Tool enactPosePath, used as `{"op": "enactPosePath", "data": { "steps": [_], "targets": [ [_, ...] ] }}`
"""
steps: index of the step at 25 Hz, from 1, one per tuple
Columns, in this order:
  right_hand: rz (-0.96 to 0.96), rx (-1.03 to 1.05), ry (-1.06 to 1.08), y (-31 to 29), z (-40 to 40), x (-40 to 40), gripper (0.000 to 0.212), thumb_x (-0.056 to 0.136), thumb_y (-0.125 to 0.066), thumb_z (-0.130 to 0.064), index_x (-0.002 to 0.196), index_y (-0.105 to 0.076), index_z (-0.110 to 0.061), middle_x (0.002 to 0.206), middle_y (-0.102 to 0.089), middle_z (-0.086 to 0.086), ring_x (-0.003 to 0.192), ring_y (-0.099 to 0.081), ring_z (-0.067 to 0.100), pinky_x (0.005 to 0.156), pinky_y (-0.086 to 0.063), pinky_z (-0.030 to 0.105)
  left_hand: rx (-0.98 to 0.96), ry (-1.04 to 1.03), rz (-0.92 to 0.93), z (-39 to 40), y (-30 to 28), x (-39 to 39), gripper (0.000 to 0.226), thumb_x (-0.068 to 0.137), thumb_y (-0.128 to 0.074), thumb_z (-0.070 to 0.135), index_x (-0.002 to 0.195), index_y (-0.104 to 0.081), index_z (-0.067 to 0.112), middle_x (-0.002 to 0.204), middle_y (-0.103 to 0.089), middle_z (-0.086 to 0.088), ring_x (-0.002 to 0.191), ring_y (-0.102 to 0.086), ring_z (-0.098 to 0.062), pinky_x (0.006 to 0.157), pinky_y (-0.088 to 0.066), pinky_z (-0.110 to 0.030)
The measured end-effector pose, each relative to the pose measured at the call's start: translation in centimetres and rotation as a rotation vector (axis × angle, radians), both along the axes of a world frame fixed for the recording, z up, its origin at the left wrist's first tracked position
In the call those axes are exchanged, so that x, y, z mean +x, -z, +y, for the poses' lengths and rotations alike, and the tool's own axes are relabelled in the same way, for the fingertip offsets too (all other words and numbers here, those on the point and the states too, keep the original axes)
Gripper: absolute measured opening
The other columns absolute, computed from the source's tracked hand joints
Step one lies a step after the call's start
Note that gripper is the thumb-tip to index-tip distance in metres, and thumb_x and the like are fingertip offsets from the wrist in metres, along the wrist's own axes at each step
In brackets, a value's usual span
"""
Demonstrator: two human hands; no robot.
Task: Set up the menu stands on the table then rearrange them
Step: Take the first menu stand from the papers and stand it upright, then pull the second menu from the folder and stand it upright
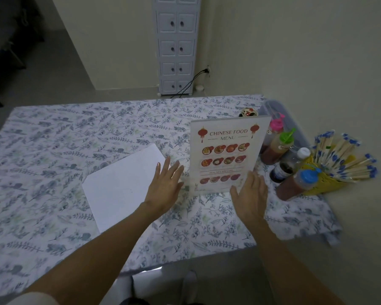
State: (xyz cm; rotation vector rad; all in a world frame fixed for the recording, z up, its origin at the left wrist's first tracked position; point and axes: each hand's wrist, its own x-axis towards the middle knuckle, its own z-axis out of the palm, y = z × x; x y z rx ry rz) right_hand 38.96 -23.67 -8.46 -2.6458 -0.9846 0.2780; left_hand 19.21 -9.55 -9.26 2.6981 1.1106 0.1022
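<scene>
A clear menu stand [227, 153] holding a "Chinese Food Menu" sheet stands upright on the right half of the floral-clothed table [64, 150]. My left hand [165, 186] hovers flat and open just left of the stand's lower edge. At the stand's lower right corner is my right hand [250, 194], also open with fingers spread, its fingertips at or just touching the front face. Neither hand grips anything. A blank white sheet [123, 186] lies flat on the cloth to the left of my left hand.
Several sauce bottles [295, 170] crowd the table's right edge behind the stand, beside a yellow basket of wrapped chopsticks [339, 161]. A clear plastic bin [279, 115] and a small round tin [248, 111] sit at the far right corner. A white drawer cabinet [176, 47] stands against the wall.
</scene>
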Motion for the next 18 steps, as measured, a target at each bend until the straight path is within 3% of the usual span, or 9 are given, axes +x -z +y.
{"op": "enactPosePath", "data": {
  "steps": [4, 10, 18],
  "targets": [
    [-0.057, -0.030, -0.024, 0.7, 0.3, -5.3, 0.075, 0.092, -0.051, -0.046, 0.150, -0.025, -0.006, 0.160, -0.025, 0.015, 0.150, -0.014, 0.033, 0.124, -0.009, 0.050, -0.043, 0.052, 0.105, 2.3, 0.4, -3.7, 0.063, 0.102, -0.024, 0.046, 0.156, -0.011, 0.017, 0.167, -0.004, -0.004, 0.153, 0.011, -0.028, 0.120, 0.013, -0.043],
    [-0.082, 0.026, 0.029, 2.2, 3.8, -16.5, 0.075, 0.089, -0.054, -0.048, 0.149, -0.033, -0.008, 0.159, -0.029, 0.014, 0.150, -0.020, 0.032, 0.124, -0.013, 0.049, -0.078, 0.189, 0.166, 7.7, 1.9, -11.6, 0.067, 0.101, -0.022, 0.048, 0.157, -0.004, 0.016, 0.167, 0.003, -0.004, 0.153, 0.012, -0.025, 0.122, 0.011, -0.041],
    [0.187, 0.058, 0.133, 6.4, 10.9, -28.1, 0.076, 0.092, -0.050, -0.048, 0.153, -0.021, -0.013, 0.164, -0.017, 0.010, 0.152, -0.011, 0.026, 0.126, -0.010, 0.043, -0.220, 0.144, 0.236, 16.9, 5.6, -19.7, 0.070, 0.101, -0.027, 0.047, 0.156, 0.001, 0.014, 0.166, 0.009, -0.007, 0.153, 0.014, -0.024, 0.123, 0.008, -0.039]
  ]
}}
